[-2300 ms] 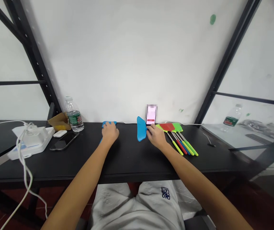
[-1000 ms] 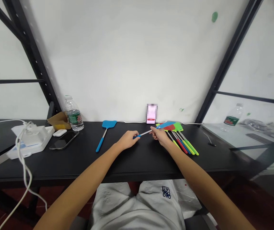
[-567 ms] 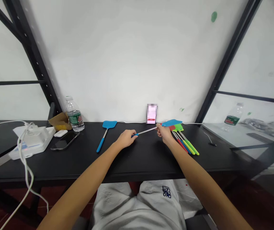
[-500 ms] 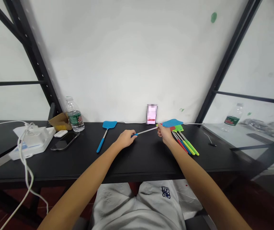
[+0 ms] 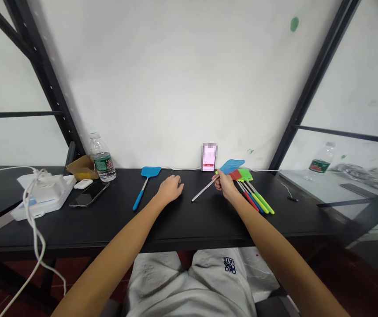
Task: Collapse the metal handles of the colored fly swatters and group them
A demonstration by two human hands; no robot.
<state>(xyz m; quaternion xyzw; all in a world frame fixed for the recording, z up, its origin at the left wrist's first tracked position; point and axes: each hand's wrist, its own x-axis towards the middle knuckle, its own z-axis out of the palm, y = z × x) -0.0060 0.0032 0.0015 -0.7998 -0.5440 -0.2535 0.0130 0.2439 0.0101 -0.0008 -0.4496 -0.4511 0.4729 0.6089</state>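
Observation:
My right hand [image 5: 224, 185] pinches the thin metal rod [image 5: 204, 189] of a blue fly swatter just below its mesh head [image 5: 231, 166]. The head is lifted off the table, and the rod slants down to the left with a bare silver end. My left hand [image 5: 171, 187] rests on the black table [image 5: 182, 224] left of that rod end, apart from it. Its fingers are curled, and I cannot see what, if anything, is inside them. A second blue fly swatter [image 5: 144, 185] lies flat left of my left hand.
A pile of red, green and blue fly swatters [image 5: 253, 196] lies right of my right hand. A small phone on a stand [image 5: 209, 157] is against the wall. At the left are a water bottle [image 5: 102, 157], a dark phone [image 5: 88, 194] and a white box with cables [image 5: 42, 193].
My left hand let go of the swatter's handle end and moved left. My right hand tilted the swatter, so the head rose and the rod's free end dropped toward the table.

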